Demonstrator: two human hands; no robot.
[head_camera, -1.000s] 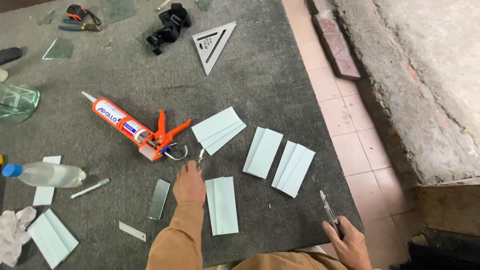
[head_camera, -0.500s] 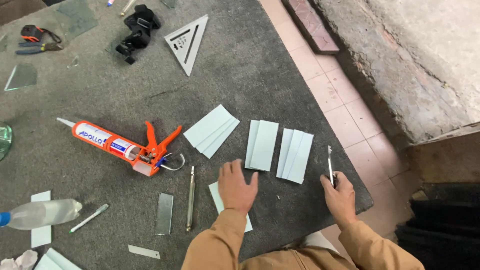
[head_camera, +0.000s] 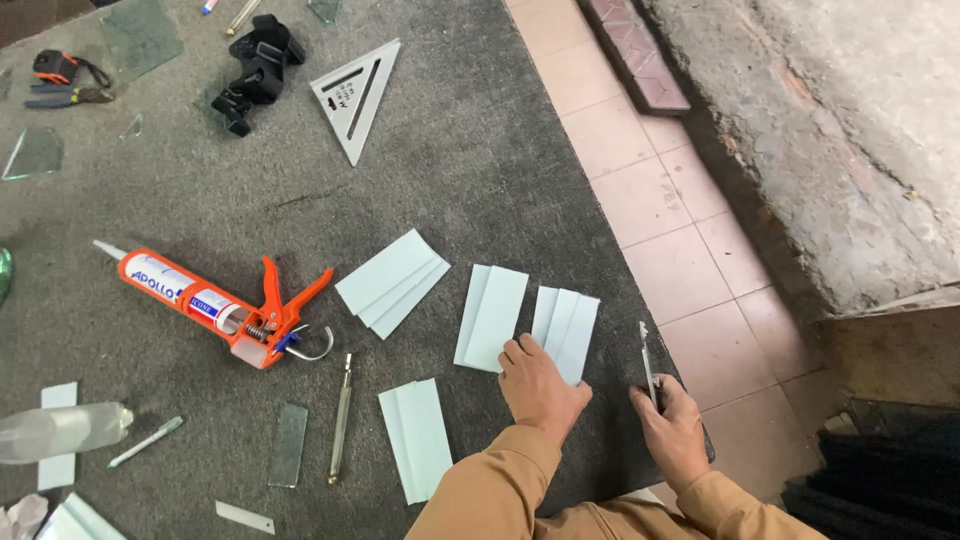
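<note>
Two hands work at the near edge of a dark grey felt mat (head_camera: 480, 170) spread on the floor, with pink tiles (head_camera: 650, 190) and a rough concrete kerb (head_camera: 850, 130) beyond its right edge. Nearest the right edge, the right hand (head_camera: 672, 432) is closed around a thin metal tool (head_camera: 648, 362), whose tip points away from the person. Just left of it, the left hand (head_camera: 540, 385) lies palm down, fingers loosely spread, touching the near ends of two stacks of pale glass strips (head_camera: 568, 325) and (head_camera: 492, 315). Another strip stack (head_camera: 418, 438) lies close to the left sleeve; a fourth (head_camera: 392, 282) is fanned out farther on. A slim metal rod (head_camera: 342, 415) and an orange caulking gun (head_camera: 215, 305) lie to the left. At the far end sit a triangular square (head_camera: 358, 95) and a black clamp (head_camera: 255, 70). A plastic bottle (head_camera: 60, 430) and glass offcuts are cut off at the left edge.
</note>
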